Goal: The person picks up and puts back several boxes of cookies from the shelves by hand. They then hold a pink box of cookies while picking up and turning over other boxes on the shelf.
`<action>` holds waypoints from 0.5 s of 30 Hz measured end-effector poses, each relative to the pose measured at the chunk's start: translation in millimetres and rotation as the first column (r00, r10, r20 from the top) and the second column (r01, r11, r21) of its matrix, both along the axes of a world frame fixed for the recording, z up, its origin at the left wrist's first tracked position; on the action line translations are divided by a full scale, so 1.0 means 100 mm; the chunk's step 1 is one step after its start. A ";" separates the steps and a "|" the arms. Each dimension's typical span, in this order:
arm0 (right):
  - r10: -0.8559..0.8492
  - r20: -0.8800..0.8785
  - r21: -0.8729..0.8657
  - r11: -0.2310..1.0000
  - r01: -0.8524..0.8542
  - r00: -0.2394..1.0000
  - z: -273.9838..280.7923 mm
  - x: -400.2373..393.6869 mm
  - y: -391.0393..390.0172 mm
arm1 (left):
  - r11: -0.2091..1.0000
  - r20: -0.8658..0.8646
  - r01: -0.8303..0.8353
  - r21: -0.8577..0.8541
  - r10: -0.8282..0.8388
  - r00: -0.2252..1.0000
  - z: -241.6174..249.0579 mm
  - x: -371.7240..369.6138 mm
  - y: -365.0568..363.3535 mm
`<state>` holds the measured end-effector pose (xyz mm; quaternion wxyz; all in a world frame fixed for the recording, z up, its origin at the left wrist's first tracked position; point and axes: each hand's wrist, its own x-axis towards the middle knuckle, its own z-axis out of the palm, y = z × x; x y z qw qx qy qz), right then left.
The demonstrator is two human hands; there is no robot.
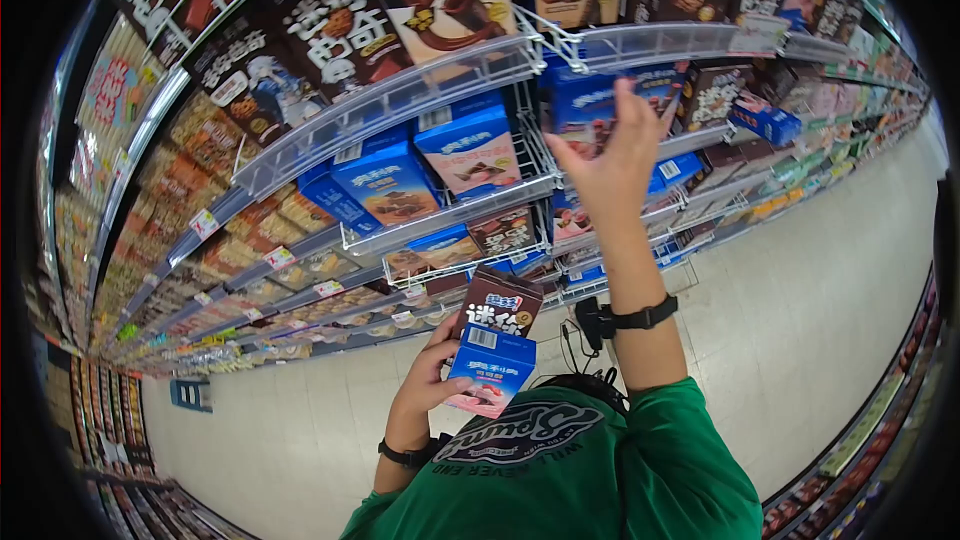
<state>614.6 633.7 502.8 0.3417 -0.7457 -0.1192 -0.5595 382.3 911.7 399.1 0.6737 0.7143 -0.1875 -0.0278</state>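
Observation:
My left hand (432,380) is closed round two boxes in front of my chest: a blue and pink box (490,370) and, behind it, a dark brown box (500,302) with white lettering. My right hand (612,155) is raised at the shelf, thumb and fingers apart, nothing seen between them. It is in front of a blue box (585,105) on the middle shelf; whether it touches the box I cannot tell.
Shelves run across the view, with a clear plastic shelf edge (400,90). Blue and pink boxes (468,148) stand left of my right hand, and a blue box (765,120) juts out at the right. A blue stool (191,395) stands on the pale floor (290,420).

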 end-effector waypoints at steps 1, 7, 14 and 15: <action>0.011 -0.017 0.000 1.000 -0.011 1.000 -0.02 0.00 0.05 | 1.000 -0.002 0.020 0.003 -0.020 1.000 0.02 -0.01 0.00; -0.014 -0.114 0.009 1.000 0.016 0.993 -0.05 -0.06 0.10 | 0.999 -0.044 -0.035 0.019 0.036 0.998 0.11 -0.03 -0.01; -0.049 -0.075 0.036 0.998 0.052 0.996 -0.01 -0.03 0.04 | 0.999 -0.041 -0.001 0.045 0.003 0.999 0.15 0.00 -0.11; -0.096 -0.048 0.004 0.995 0.096 0.994 -0.01 -0.03 0.00 | 0.999 -0.044 0.000 0.048 0.002 0.999 0.15 0.01 -0.13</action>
